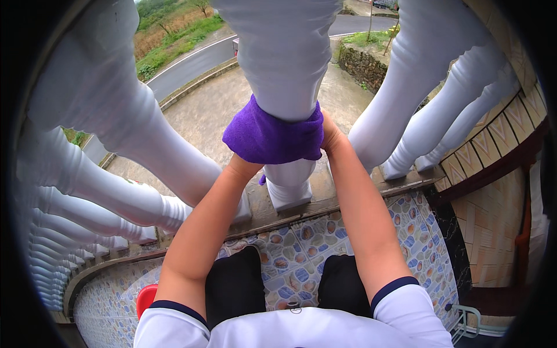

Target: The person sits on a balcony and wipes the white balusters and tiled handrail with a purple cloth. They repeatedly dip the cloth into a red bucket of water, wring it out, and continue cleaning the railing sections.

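A purple cloth (274, 137) is wrapped around the front of a white baluster (285, 56), above its narrow foot. My left hand (247, 165) reaches up under the left side of the cloth, and its fingers are hidden by it. On the other side, my right hand (330, 128) holds the cloth's right edge against the baluster, with the fingertips out of sight behind. A small purple tip of cloth (262, 179) hangs below, left of the baluster's foot.
More white balusters stand to the left (174, 152) and right (387, 104) on a stone ledge (261, 204). Pebble-patterned floor tiles (300, 278) lie underfoot. A red plastic object (146, 300) is at lower left, a pale-green metal frame (468, 319) at lower right. Outside are concrete ground and a road (191, 65).
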{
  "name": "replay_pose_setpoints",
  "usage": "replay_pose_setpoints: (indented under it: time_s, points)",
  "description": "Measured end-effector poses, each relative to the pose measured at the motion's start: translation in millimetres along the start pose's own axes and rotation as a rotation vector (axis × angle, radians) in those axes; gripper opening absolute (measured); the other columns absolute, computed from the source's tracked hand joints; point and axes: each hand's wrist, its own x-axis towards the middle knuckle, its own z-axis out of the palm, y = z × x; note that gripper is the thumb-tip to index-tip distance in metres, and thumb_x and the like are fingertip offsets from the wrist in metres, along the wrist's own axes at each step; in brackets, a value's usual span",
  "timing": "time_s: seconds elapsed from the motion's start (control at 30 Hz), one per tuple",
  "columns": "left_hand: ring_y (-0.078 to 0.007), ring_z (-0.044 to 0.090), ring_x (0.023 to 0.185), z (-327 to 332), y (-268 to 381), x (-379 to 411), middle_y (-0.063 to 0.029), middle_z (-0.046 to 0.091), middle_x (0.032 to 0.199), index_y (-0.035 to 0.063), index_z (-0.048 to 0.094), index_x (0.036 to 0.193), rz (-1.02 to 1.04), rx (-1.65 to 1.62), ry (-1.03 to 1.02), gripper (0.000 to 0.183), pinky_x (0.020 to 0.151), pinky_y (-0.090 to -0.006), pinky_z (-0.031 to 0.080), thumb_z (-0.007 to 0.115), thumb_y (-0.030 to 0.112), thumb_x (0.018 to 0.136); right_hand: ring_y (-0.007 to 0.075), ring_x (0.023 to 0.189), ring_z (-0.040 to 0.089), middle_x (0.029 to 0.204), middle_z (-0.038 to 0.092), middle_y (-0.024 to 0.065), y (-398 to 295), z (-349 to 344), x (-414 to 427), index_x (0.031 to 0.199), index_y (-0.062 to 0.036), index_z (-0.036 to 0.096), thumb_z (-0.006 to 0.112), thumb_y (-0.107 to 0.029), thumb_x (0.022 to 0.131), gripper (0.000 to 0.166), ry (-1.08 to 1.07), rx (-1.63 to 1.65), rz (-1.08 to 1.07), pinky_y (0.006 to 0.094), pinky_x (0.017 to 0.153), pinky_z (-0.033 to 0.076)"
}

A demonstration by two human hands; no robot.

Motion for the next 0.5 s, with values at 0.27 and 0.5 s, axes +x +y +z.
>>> replay_pose_setpoints:
  time_s: [0.27,0.5]
  points:
    - [-0.0264,0.023,0.131,21,10,-26,-0.0142,0.026,0.142,0.0026,0.021,0.138,-0.038,0.181,0.036,0.064,0.108,-0.0355,0.018,0.054,0.024,0.087,0.02,0.108,0.051,0.12,0.053,0.0114,16,6,-29,0.126,-0.0002,0.043,0.04,-0.033,0.092,0.047,0.055,0.28,0.304,0.031,0.093,0.04]
    - [-0.0256,0.027,0.13,16,13,-36,-0.0145,0.029,0.14,0.0035,0.026,0.136,-0.137,0.195,-0.062,0.06,0.107,-0.0342,0.022,0.052,0.027,0.087,0.0256,0.107,0.052,0.12,0.052,0.0159,30,17,-42,0.123,0.002,0.044,0.033,-0.031,0.093,0.045,0.038,0.516,0.277,0.0358,0.093,0.042]
